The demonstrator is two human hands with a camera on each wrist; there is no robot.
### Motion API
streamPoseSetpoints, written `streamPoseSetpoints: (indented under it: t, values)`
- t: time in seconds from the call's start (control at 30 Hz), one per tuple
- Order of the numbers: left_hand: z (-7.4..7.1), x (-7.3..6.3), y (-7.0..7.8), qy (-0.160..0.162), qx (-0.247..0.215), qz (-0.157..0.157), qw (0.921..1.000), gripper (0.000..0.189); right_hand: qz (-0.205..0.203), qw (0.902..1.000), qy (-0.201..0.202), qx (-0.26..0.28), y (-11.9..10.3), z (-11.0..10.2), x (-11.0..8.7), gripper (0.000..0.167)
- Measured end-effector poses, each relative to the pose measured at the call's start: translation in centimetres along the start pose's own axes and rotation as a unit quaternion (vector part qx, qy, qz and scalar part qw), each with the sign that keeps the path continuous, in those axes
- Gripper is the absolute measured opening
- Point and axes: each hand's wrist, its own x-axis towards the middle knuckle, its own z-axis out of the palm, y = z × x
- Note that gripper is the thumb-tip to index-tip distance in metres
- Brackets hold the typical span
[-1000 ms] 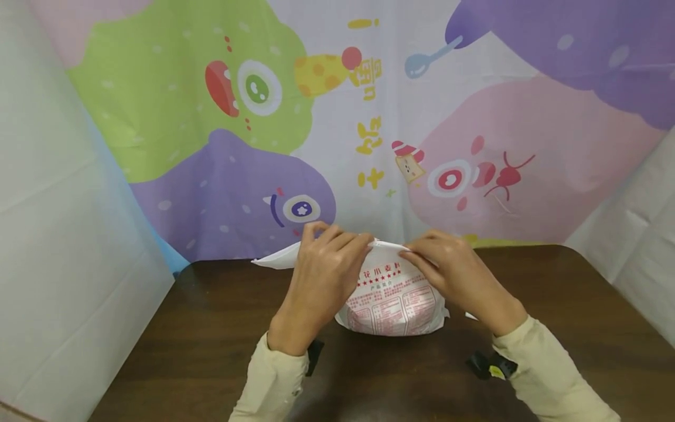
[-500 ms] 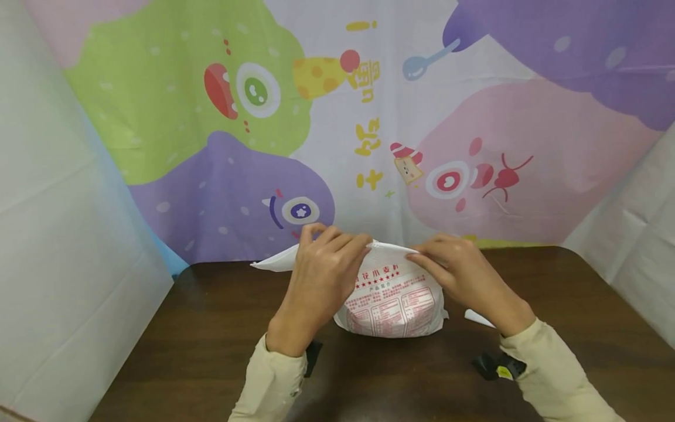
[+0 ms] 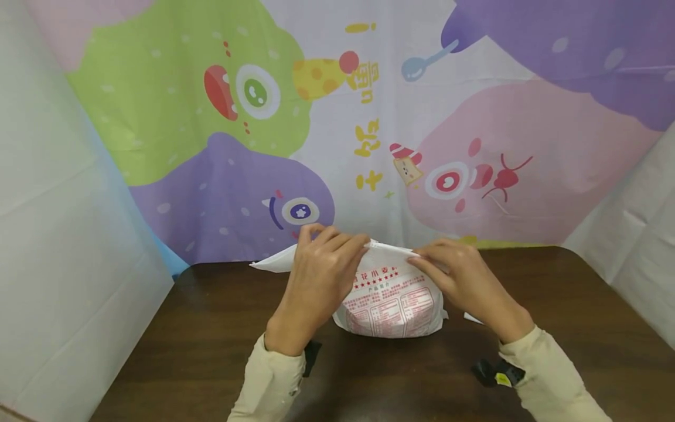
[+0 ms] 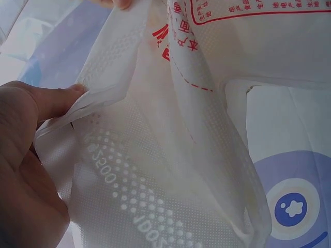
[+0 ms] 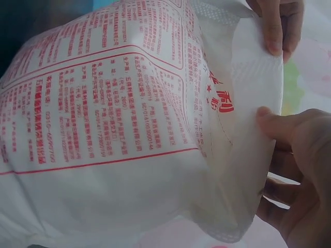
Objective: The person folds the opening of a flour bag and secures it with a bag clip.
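Observation:
A white flour bag (image 3: 390, 313) with red printing sits on the table in the head view, its full body bulging toward me. My left hand (image 3: 324, 269) grips the bag's top edge, fingers bent over it; in the left wrist view the thumb (image 4: 72, 95) presses on the folded plastic. At the other end of the edge, my right hand (image 3: 456, 269) pinches the rim between thumb and fingers. The right wrist view shows that thumb (image 5: 271, 121) flat on the turned-over top of the bag. A loose white corner sticks out left of my left hand.
The brown table (image 3: 200, 363) ends at a printed cartoon cloth (image 3: 337, 146) hanging behind it. White sheets (image 3: 58, 234) wall in both sides. A small white piece (image 3: 472, 318) lies near my right wrist, which wears a black device (image 3: 490, 373) with a yellow label.
My right hand has shifted slightly right along the bag's top edge, still pinching it. The left hand and the bag have stayed almost in place.

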Motion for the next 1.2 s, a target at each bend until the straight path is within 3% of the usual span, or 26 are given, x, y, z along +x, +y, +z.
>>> streamPoseSetpoints:
  t: [0.67,0.93,1.2]
  values:
    - [0.2,-0.1,0.0,0.005,-0.02,-0.002,0.9998,0.014,0.007,0.9998,-0.018,-0.001,0.3,-0.2,-0.5,0.012]
    - [0.3,0.0,0.0,0.001,-0.029,-0.003,0.9996,0.015,-0.001,0.9991,-0.016,-0.04,0.5,-0.6,-0.7,0.011]
    - [0.3,-0.1,0.0,0.001,-0.037,-0.009,0.9993,0.013,0.008,0.999,-0.031,-0.032,0.8,-0.9,-0.7,0.013]
